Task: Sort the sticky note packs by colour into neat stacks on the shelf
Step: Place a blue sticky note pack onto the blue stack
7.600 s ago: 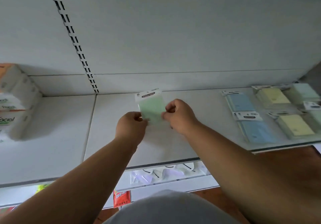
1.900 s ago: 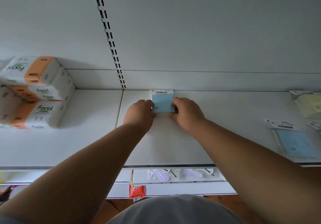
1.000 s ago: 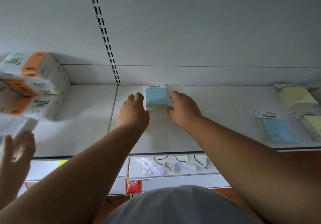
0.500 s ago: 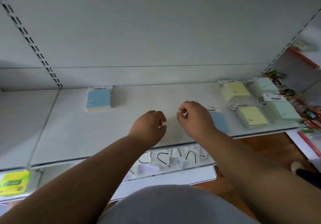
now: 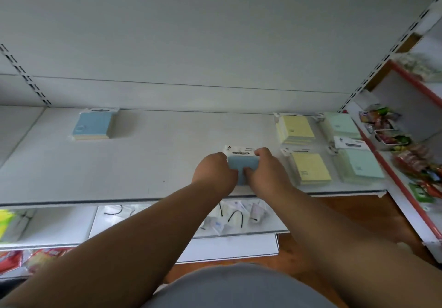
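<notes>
The task looks partly done, with most of the sorting left. Both hands are on 1 blue pack (image 5: 242,164) near the front middle of the shelf (image 5: 155,164): the left hand (image 5: 215,172) curls around its left edge and the right hand (image 5: 267,171) grasps its right side, a fingertip pressing its face. Whether the pack is lifted or lies on the shelf is not clear. At the back left stands a stack (image 5: 93,124) with a blue pack on top and a paler layer showing under it, so by my reading it is not purely 1 colour. To the right, well apart from that stack, lie 2 yellow packs (image 5: 295,127) (image 5: 309,167), one behind the other, and 2 green packs (image 5: 339,123) (image 5: 361,166) beside them, each pair spread out rather than stacked. I judge the held pack should go to the blue stack, and the yellow and green ones remain to be gathered
</notes>
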{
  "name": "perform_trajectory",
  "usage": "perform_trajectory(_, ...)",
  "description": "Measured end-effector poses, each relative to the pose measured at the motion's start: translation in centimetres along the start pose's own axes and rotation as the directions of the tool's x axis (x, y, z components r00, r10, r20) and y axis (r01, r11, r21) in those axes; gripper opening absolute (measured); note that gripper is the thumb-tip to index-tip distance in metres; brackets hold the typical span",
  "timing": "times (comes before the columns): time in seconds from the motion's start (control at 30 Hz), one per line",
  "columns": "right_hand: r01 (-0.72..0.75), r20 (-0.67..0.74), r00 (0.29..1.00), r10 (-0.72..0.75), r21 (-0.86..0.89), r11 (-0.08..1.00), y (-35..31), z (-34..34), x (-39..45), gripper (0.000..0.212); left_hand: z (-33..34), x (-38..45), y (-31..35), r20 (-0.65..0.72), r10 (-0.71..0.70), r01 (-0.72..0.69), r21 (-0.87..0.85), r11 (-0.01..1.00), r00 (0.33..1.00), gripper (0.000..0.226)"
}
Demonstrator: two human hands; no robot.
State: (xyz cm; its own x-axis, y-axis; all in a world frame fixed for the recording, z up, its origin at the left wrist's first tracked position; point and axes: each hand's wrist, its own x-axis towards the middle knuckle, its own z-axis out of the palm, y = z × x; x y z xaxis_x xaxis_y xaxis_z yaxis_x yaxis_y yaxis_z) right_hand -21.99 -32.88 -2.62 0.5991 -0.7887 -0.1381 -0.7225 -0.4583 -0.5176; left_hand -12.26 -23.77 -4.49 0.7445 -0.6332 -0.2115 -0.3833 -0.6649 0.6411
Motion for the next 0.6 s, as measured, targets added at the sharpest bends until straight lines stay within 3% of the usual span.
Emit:
perform_trajectory(0.07,-0.098,0.001,0.995,0.099,0.151,0.984,-0.7,0.7,0.2,0.052,-0.8,0.0,-0.9,-0.024,-0.082,0.081,-0.038,0.996,0.996,0.038)
perform_trajectory(0.17,-0.209,0.073,0.978,0.197,0.392,0.896,-2.4,2.1,0.0,0.010,-2.9,-0.4,-3.2,-0.074,-0.077,0.073,-0.059,0.996,0.994,0.020)
perform_trajectory(0.27,-0.130,0.045,0.991,0.122,0.399,0.908,-4.6,3.9,-0.4,0.013,-5.1,-1.3,-5.2,-0.162,-0.027,0.006,-0.126,0.992,0.986,0.022)
perform_trajectory(0.43,0.218,-0.246,0.962,-0.120,0.423,0.880,-7.7,6.3,-2.4,0.023,-8.2,-2.0,-8.5,-0.327,-0.022,-0.062,-0.243,0.968,0.945,0.025)
perform_trajectory(0.5,0.277,-0.268,0.947,-0.175,0.410,0.869,-7.8,7.5,-3.3,0.022,-9.0,-2.2,-9.9,-0.312,0.007,-0.082,-0.230,0.970,0.950,0.027)
perform_trajectory(0.6,0.249,-0.263,0.952,-0.155,0.376,0.892,-7.6,8.9,-4.4,0.017,-9.2,-2.3,-11.5,-0.251,0.085,-0.130,-0.170,0.977,0.964,0.028)
